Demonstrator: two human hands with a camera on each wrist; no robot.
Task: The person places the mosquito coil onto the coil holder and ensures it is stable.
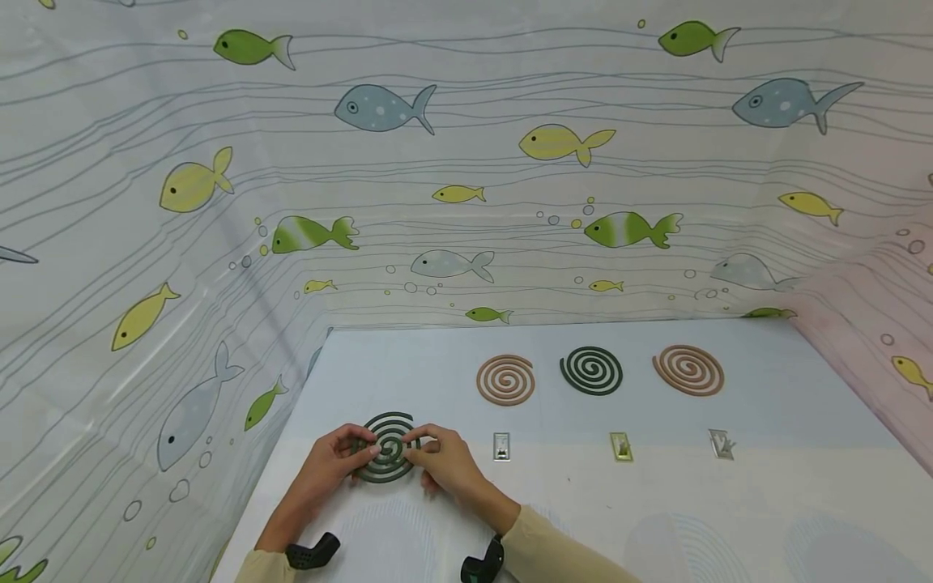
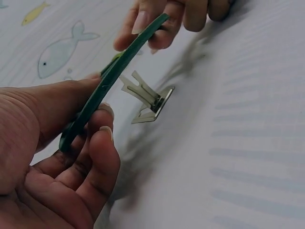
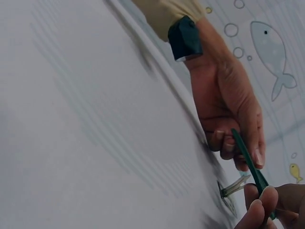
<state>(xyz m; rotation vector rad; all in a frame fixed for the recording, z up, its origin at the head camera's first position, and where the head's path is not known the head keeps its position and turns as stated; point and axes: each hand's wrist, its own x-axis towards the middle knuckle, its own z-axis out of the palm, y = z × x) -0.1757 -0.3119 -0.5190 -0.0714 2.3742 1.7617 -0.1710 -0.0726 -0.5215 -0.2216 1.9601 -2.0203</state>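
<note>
A dark green spiral coil (image 1: 389, 478) is held between both hands above the white table. My left hand (image 1: 328, 470) pinches its left side, thumb on top and fingers beneath. On the right side, my right hand (image 1: 450, 463) pinches it between thumb and fingers. Seen edge-on in the left wrist view, the coil (image 2: 107, 83) is raised over a small metal stand (image 2: 155, 102) with upright prongs, without touching it there. The right wrist view shows the stand (image 3: 228, 192) on the table beside the coil (image 3: 245, 151).
Behind lie an orange coil (image 1: 505, 400), a green coil (image 1: 591, 391) and another orange coil (image 1: 688, 391). Three small metal stands (image 1: 501, 447) (image 1: 621, 447) (image 1: 722, 444) are in a row in front of them. Fish-patterned sheets rise around the table (image 1: 583, 518).
</note>
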